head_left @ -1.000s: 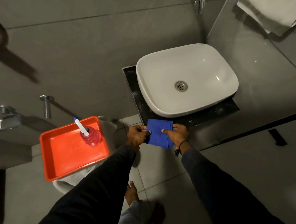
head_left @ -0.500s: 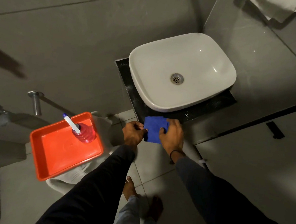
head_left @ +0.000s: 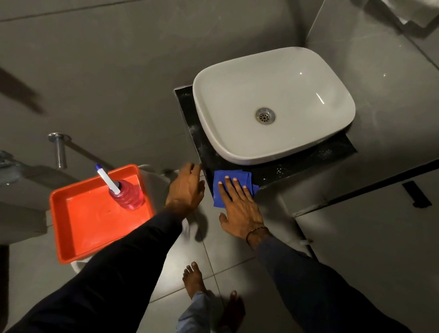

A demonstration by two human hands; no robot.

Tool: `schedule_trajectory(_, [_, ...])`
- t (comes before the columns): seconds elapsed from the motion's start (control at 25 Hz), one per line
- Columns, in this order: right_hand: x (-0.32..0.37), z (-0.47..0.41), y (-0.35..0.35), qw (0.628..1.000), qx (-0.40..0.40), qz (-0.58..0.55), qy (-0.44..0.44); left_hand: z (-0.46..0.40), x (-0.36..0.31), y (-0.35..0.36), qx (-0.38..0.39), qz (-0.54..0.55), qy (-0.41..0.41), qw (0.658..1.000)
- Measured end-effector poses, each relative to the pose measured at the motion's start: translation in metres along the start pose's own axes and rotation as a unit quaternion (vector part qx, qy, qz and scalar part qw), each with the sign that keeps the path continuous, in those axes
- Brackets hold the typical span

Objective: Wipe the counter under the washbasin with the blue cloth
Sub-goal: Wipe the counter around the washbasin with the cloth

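A white washbasin (head_left: 272,104) sits on a black counter (head_left: 307,158) in the corner of grey tiled walls. The folded blue cloth (head_left: 218,193) lies on the counter's near left corner, partly hanging over the front edge. My right hand (head_left: 238,208) rests flat on the cloth with fingers spread, pressing it down. My left hand (head_left: 185,187) is open just left of the cloth, at the counter's left corner, with nothing in it.
An orange tray (head_left: 84,223) holding a red bottle (head_left: 127,195) with a white and blue nozzle rests on a white toilet at the left. Chrome wall fittings (head_left: 1,169) stick out further left. My bare feet (head_left: 194,279) stand on the grey floor tiles below.
My left hand has let go of the cloth and opened beside it. My right hand has flattened the cloth onto the counter's front corner.
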State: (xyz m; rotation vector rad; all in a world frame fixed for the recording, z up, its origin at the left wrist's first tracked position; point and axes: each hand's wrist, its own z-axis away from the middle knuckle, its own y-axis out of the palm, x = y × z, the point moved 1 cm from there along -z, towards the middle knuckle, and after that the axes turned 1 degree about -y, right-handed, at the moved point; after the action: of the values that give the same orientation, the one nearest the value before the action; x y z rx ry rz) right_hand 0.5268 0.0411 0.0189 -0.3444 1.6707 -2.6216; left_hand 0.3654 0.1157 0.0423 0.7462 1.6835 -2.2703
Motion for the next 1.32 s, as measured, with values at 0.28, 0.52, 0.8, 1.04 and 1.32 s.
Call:
schedule_trajectory(0.28, [0.007, -0.015, 0.002, 0.999, -0.008, 0.021, 0.032, -0.031, -0.008, -0.038, -0.015, -0.264, 0.249, 0.932])
schedule_trajectory(0.52, [-0.003, -0.023, 0.003, 0.999, -0.030, 0.001, 0.015, -0.054, 0.004, -0.045, 0.026, -0.283, 0.305, 0.909])
schedule_trajectory(0.8, [-0.033, -0.016, 0.004, 0.999, -0.037, 0.020, 0.035, -0.062, 0.010, -0.047, 0.037, -0.286, 0.324, 0.901])
schedule_trajectory(1.04, [-0.026, -0.012, 0.004, 0.995, -0.046, -0.024, 0.081, -0.064, 0.008, -0.050, 0.058, -0.305, 0.318, 0.896])
schedule_trajectory(1.32, [-0.045, -0.001, 0.003, 0.999, -0.039, 0.000, 0.020, -0.063, 0.007, -0.049, 0.067, -0.313, 0.312, 0.895])
